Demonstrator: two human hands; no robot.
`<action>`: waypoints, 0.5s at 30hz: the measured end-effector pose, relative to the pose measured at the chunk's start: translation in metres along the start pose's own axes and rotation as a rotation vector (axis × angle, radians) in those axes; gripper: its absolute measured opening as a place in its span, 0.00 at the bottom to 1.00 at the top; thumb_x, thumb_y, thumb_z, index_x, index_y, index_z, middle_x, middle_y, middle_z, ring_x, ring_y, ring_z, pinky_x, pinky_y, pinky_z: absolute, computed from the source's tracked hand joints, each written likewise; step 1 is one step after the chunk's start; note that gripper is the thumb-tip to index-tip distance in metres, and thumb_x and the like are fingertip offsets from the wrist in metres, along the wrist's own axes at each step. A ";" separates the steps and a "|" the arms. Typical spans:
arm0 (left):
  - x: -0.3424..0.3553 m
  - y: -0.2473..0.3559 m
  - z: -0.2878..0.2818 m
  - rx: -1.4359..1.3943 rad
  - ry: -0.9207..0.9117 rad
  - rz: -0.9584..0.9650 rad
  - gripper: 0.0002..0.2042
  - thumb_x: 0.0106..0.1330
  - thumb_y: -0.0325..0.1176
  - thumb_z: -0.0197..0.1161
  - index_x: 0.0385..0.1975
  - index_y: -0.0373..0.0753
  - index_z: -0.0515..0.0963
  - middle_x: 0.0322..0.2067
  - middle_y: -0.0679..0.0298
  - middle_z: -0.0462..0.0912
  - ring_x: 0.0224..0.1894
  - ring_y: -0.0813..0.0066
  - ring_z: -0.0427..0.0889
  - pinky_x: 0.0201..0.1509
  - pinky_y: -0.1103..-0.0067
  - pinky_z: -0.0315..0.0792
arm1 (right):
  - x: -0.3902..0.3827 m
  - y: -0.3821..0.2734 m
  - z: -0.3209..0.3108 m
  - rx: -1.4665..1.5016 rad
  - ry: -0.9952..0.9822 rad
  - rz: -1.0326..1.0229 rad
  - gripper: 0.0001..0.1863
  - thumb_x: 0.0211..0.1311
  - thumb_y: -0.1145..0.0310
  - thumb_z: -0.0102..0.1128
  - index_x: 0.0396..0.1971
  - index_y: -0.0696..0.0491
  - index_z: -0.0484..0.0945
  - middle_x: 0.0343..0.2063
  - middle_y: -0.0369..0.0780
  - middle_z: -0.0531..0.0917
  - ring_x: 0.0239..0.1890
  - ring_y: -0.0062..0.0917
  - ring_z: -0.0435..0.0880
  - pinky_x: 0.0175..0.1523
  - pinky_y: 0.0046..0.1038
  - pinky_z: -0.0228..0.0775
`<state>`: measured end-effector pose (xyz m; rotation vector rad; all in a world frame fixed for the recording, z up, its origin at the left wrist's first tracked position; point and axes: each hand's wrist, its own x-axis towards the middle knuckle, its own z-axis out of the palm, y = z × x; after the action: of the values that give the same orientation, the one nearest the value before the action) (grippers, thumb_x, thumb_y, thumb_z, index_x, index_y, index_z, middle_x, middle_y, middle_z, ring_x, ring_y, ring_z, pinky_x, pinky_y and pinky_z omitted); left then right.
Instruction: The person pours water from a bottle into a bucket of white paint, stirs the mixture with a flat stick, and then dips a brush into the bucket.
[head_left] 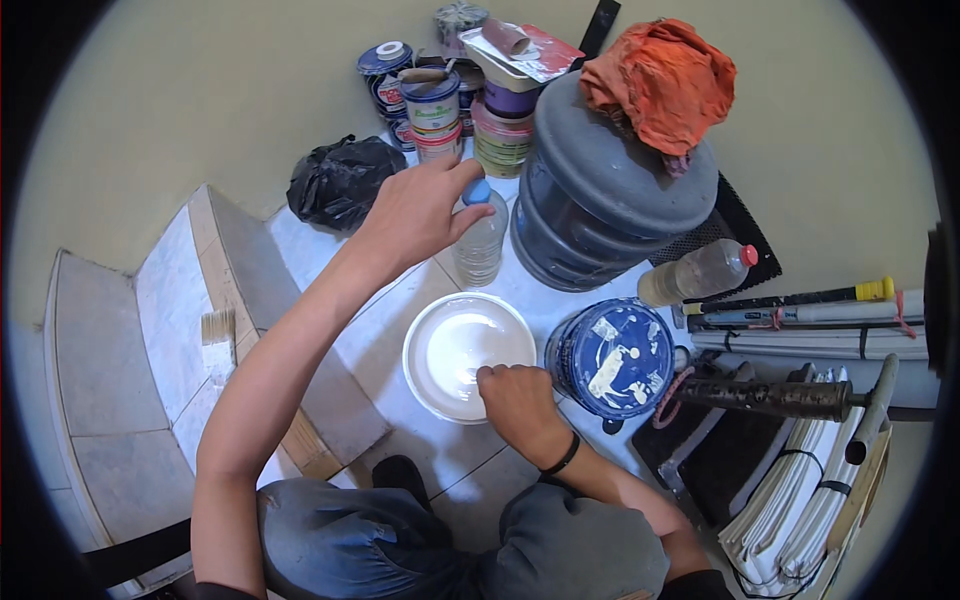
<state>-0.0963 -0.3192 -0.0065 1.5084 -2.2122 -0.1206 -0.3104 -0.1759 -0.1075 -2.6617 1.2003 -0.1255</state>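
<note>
My left hand [425,205] reaches forward to a clear plastic bottle [480,250] with a blue cap [479,192]. Its thumb crosses the front of the bottle neck and the fingers curl around the far side. The bottle stands upright on the tiles, just beyond a round white tub [412,335] with a shiny white inside. At the tub's right near rim, my right hand [522,405] is closed in a fist, a black band on the wrist. Whatever it may hold is hidden by the fingers. A blue-lidded paint bucket [612,360], splashed with white, stands right of the tub.
Paint cans [432,105] are stacked against the wall. A large water jug [610,180] bears an orange cloth [660,85]. A red-capped bottle [700,275] leans behind the bucket. Tiled steps rise at left with a paintbrush [217,340]; a black bag [345,180] lies beyond.
</note>
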 end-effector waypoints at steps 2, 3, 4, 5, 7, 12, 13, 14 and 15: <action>0.006 0.002 0.004 0.048 -0.053 -0.032 0.19 0.70 0.44 0.67 0.49 0.36 0.74 0.40 0.51 0.83 0.41 0.47 0.85 0.44 0.60 0.77 | -0.001 0.000 -0.003 -0.012 -0.002 0.007 0.04 0.56 0.73 0.61 0.23 0.51 0.82 0.22 0.41 0.87 0.26 0.31 0.90 0.27 0.32 0.78; 0.011 -0.003 0.007 0.048 -0.026 -0.048 0.19 0.70 0.44 0.67 0.50 0.37 0.74 0.41 0.51 0.84 0.42 0.47 0.84 0.44 0.60 0.77 | 0.000 0.000 -0.004 -0.012 0.000 0.004 0.05 0.56 0.73 0.62 0.22 0.51 0.82 0.22 0.41 0.87 0.25 0.31 0.90 0.27 0.32 0.78; 0.017 -0.012 0.014 0.047 0.002 -0.065 0.19 0.70 0.44 0.66 0.50 0.37 0.74 0.42 0.50 0.84 0.43 0.46 0.84 0.45 0.59 0.76 | -0.001 0.000 -0.005 -0.011 -0.003 0.009 0.04 0.56 0.73 0.62 0.23 0.51 0.82 0.22 0.41 0.87 0.25 0.31 0.90 0.27 0.32 0.78; 0.023 -0.016 0.013 0.045 0.031 -0.083 0.19 0.71 0.44 0.66 0.50 0.37 0.74 0.42 0.50 0.84 0.44 0.46 0.84 0.45 0.58 0.76 | -0.002 0.000 -0.005 -0.012 -0.007 0.012 0.04 0.56 0.73 0.62 0.23 0.51 0.82 0.22 0.41 0.87 0.25 0.31 0.90 0.27 0.32 0.78; 0.035 -0.024 0.013 0.060 0.052 -0.086 0.19 0.71 0.45 0.64 0.50 0.37 0.74 0.44 0.50 0.84 0.47 0.45 0.84 0.46 0.57 0.76 | 0.000 -0.001 -0.004 -0.007 0.006 0.009 0.04 0.56 0.72 0.62 0.23 0.51 0.82 0.22 0.40 0.87 0.25 0.30 0.90 0.28 0.31 0.78; 0.062 -0.020 0.031 0.136 0.035 -0.142 0.19 0.73 0.46 0.63 0.54 0.40 0.73 0.47 0.50 0.84 0.49 0.45 0.83 0.48 0.55 0.76 | -0.002 0.001 -0.003 -0.009 -0.034 0.019 0.03 0.57 0.73 0.61 0.25 0.51 0.82 0.23 0.40 0.87 0.26 0.30 0.90 0.29 0.32 0.79; 0.066 -0.020 0.033 0.135 0.053 -0.163 0.20 0.73 0.46 0.63 0.55 0.40 0.73 0.47 0.50 0.84 0.49 0.44 0.83 0.48 0.55 0.76 | -0.002 0.002 -0.003 -0.012 -0.028 0.016 0.03 0.57 0.73 0.61 0.25 0.51 0.82 0.23 0.40 0.87 0.27 0.30 0.90 0.30 0.33 0.79; 0.071 -0.022 0.036 0.133 0.070 -0.183 0.20 0.73 0.46 0.63 0.56 0.41 0.73 0.47 0.50 0.83 0.49 0.44 0.83 0.49 0.55 0.76 | -0.003 0.004 -0.004 -0.015 -0.022 0.016 0.03 0.57 0.73 0.61 0.25 0.51 0.82 0.23 0.40 0.87 0.27 0.31 0.90 0.30 0.33 0.79; 0.073 -0.028 0.039 0.136 0.083 -0.207 0.20 0.73 0.46 0.63 0.57 0.42 0.73 0.48 0.50 0.83 0.48 0.44 0.83 0.49 0.55 0.76 | -0.003 0.003 -0.002 -0.012 -0.019 0.012 0.03 0.57 0.73 0.61 0.25 0.51 0.82 0.24 0.40 0.87 0.27 0.31 0.90 0.30 0.33 0.80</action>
<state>-0.1099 -0.4031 -0.0270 1.7816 -2.0303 0.0283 -0.3150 -0.1762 -0.1060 -2.6593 1.2144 -0.0919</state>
